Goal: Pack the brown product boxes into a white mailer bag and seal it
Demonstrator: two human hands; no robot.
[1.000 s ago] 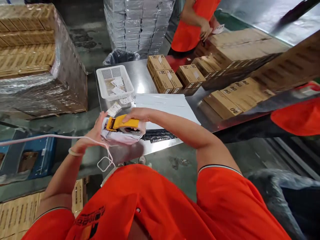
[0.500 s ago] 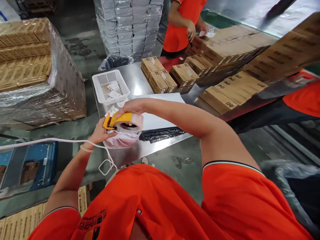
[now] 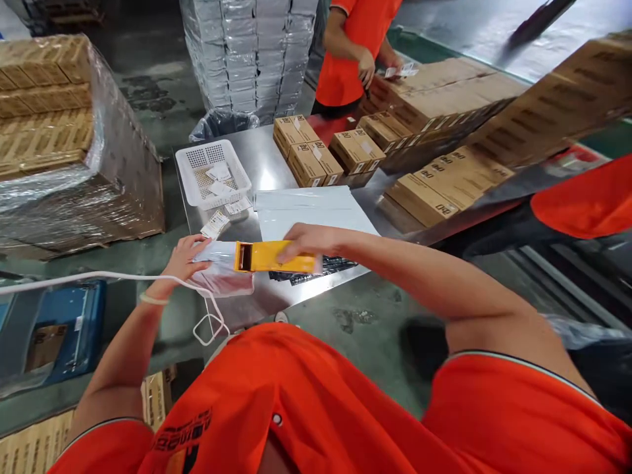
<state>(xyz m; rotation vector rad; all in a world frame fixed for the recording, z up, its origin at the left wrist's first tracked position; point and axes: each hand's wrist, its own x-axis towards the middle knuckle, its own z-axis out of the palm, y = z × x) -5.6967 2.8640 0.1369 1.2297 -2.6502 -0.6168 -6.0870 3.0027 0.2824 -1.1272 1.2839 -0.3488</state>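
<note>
A yellow tape dispenser [image 3: 266, 256] is in my right hand [image 3: 309, 242], whose fingers wrap round its body above the metal table's near edge. Under and left of the dispenser lies a pinkish-white plastic package [image 3: 224, 280]. My left hand [image 3: 186, 258] rests on the package's left end with its fingers apart. Printed labels [image 3: 216, 225] lie just behind the package. A stack of pale grey mailer bags [image 3: 316, 209] lies behind my right hand, with black plastic partly hidden under the dispenser and forearm.
A white basket [image 3: 213, 174] holding paper slips stands at the table's back left. Brown boxes [image 3: 307, 164] line the right side. A person [image 3: 340, 59] stands across the table, another at the right. A white cable [image 3: 99, 274] crosses my left wrist. Wrapped pallets stand beyond.
My right hand has moved right with the dispenser, which has turned and left my left hand's side. My left hand has shifted slightly left and its fingers now lie on the package.
</note>
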